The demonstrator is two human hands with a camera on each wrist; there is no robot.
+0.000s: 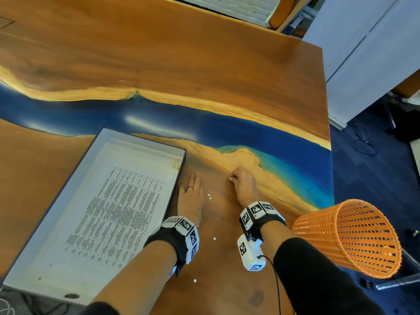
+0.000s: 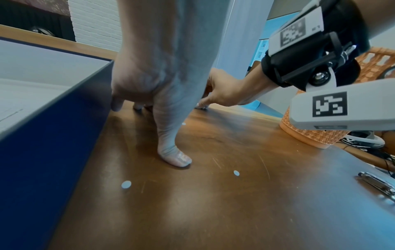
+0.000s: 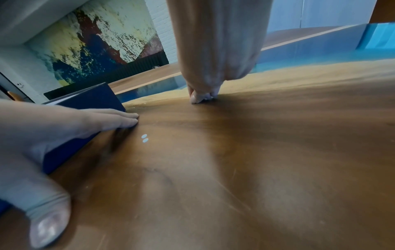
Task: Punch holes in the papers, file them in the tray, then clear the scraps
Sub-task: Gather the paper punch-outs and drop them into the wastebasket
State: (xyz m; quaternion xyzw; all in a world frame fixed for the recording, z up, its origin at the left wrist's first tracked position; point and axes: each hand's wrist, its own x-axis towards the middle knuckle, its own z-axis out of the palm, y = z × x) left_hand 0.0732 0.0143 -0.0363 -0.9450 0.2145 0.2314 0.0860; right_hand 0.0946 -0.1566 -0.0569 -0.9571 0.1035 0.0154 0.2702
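1. White paper scraps (image 1: 209, 196) lie scattered on the wooden surface (image 1: 227, 258) just right of the tray (image 1: 145, 138)
2. Left hand (image 1: 190, 196) rests flat, fingers straight
3. Right hand (image 1: 243, 185) pinches fingertips together at the surface, seemingly on a scrap: gather all strays, then drop into the orange basket (image 1: 345, 237)

Papers (image 1: 118, 214) lie in the tray (image 1: 68, 192) (left of basket (image 1: 347, 237)).

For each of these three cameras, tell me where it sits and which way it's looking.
Head: worn high, looks down at the table, tray, basket; both forearms show.
Left wrist: low, looks along the left hand beside the tray.
Right wrist: low, looks along the right hand, fingertips pinched on the table.
Shared: both wrist views show white paper dots.
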